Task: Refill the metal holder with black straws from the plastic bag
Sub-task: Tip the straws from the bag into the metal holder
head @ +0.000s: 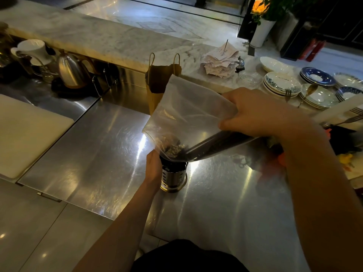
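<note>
Right hand [261, 112] clamped on clear plastic bag [188, 112], tilted mouth-down over metal holder [173, 176]. Left hand [154, 165] wrapped around holder's upper part, hiding its left side. Holder stands upright on steel surface [98, 163]. Black straws [212, 146] form a dark bundle inside bag; holder rim obscured by bag, fill level unreadable.

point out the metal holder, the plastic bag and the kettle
metal holder [173, 178], head view, on its perforated steel wall
plastic bag [188, 112], head view, on its clear upper panel
kettle [69, 72], head view, on its shiny body
</note>
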Action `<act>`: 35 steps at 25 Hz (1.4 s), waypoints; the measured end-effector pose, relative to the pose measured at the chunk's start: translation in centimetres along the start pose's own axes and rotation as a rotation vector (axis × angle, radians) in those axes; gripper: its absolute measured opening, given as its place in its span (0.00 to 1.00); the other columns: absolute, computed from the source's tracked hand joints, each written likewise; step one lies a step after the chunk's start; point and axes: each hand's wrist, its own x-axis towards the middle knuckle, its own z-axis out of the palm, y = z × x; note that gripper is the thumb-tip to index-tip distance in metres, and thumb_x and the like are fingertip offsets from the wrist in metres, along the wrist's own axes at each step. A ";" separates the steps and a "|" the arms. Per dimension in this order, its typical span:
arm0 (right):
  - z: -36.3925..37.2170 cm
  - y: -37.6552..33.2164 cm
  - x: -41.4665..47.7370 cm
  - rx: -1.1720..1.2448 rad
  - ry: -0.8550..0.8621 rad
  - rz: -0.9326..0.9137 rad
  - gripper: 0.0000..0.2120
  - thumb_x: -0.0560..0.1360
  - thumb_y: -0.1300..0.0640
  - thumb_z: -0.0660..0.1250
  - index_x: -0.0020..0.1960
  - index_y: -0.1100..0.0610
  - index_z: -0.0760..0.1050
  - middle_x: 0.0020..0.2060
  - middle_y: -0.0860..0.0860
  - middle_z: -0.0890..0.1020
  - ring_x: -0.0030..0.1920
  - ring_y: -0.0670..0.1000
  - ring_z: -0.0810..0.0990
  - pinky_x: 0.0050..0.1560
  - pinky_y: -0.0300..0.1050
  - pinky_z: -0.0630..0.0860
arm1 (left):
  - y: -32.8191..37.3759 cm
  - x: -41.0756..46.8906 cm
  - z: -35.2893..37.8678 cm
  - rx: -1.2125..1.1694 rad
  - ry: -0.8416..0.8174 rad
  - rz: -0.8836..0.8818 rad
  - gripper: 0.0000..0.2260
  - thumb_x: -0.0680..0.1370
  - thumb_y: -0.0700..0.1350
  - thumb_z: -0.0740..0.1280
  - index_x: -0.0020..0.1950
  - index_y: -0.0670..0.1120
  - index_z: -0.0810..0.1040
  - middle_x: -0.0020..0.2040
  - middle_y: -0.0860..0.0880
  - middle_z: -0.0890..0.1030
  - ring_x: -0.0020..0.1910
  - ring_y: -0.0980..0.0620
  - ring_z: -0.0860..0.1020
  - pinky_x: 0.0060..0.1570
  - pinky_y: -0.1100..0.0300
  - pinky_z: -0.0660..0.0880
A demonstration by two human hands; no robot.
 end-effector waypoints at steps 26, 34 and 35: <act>0.2 -0.7 1.7 0.108 -0.079 -0.065 0.17 0.70 0.51 0.74 0.57 0.49 0.76 0.46 0.48 0.82 0.41 0.48 0.82 0.42 0.47 0.80 | 0.2 -1.3 -0.7 -0.182 -0.096 0.026 0.23 0.83 0.59 0.53 0.57 0.48 0.84 0.58 0.48 0.84 0.63 0.51 0.78 0.66 0.54 0.70; 1.7 1.6 -0.1 0.679 0.005 -0.075 0.23 0.65 0.49 0.77 0.58 0.47 0.76 0.47 0.48 0.85 0.45 0.48 0.86 0.45 0.48 0.83 | -0.5 -1.3 -0.8 -0.139 -0.010 0.063 0.19 0.85 0.50 0.54 0.57 0.45 0.83 0.58 0.46 0.84 0.62 0.47 0.78 0.68 0.51 0.71; 2.6 1.9 -0.6 0.801 0.064 -0.068 0.24 0.66 0.49 0.77 0.59 0.47 0.76 0.48 0.49 0.85 0.46 0.49 0.86 0.46 0.49 0.83 | -0.6 -1.3 -0.7 -0.151 0.006 0.072 0.18 0.85 0.49 0.54 0.57 0.45 0.83 0.57 0.46 0.84 0.62 0.47 0.78 0.67 0.52 0.72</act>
